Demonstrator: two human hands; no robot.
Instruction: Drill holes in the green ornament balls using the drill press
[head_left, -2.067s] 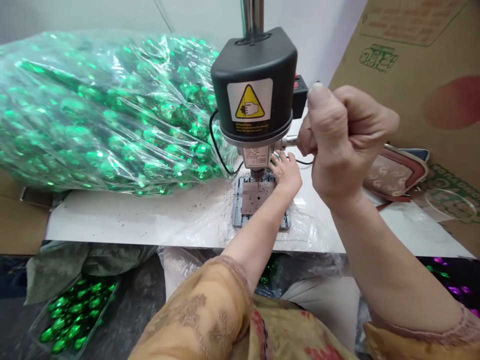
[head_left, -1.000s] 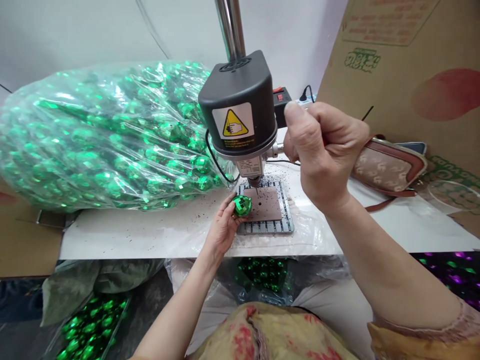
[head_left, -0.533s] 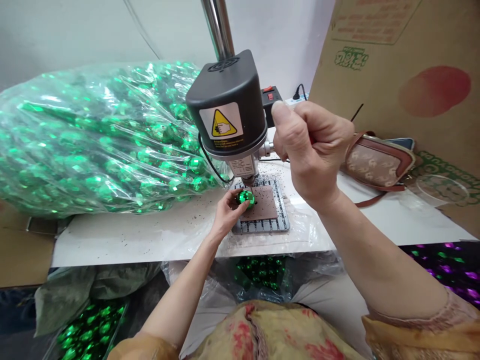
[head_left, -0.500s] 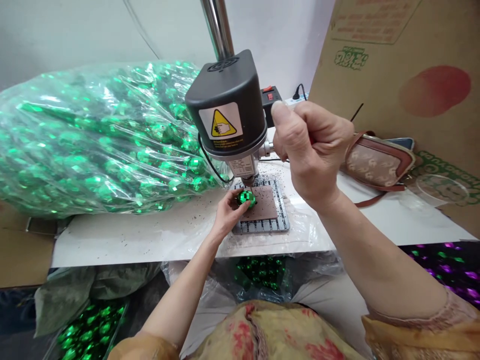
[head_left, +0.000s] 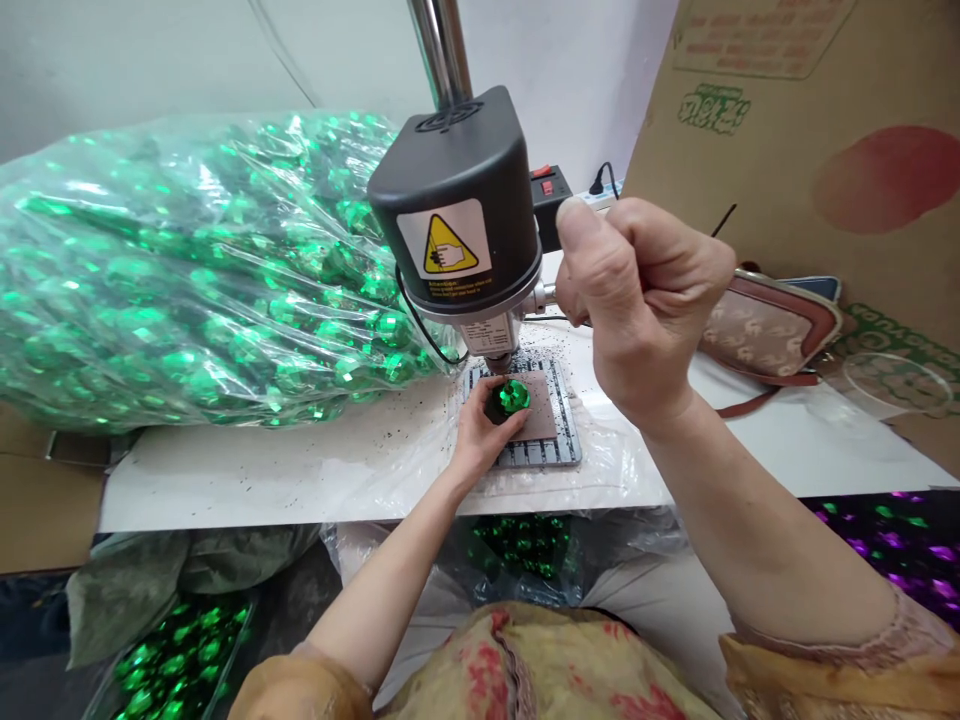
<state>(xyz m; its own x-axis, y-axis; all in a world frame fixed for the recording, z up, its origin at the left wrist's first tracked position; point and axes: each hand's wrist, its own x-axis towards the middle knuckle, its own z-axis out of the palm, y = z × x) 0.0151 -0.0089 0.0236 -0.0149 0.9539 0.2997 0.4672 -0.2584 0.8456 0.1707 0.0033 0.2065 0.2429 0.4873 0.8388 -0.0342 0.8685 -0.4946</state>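
Note:
My left hand is closed around a shiny green mirrored ball, thumb on the near side and fingers on the far side. The ball is over a brown board on the slotted metal base of a small bench drill press. Just above the ball is the drill chuck; whether the bit touches the ball I cannot tell. My right hand is wrapped in a fist at the press's side lever, most of which the fingers hide.
A big clear bag of green balls lies left of the press. To the right are a handbag, a clear plastic cup and a large cardboard box. Dark shavings dot the white table. More green balls sit below.
My left hand has shifted right with the green ball, which is turned differently in the fingers. My right fist remains at the lever and appears slightly farther right as the view shifts.

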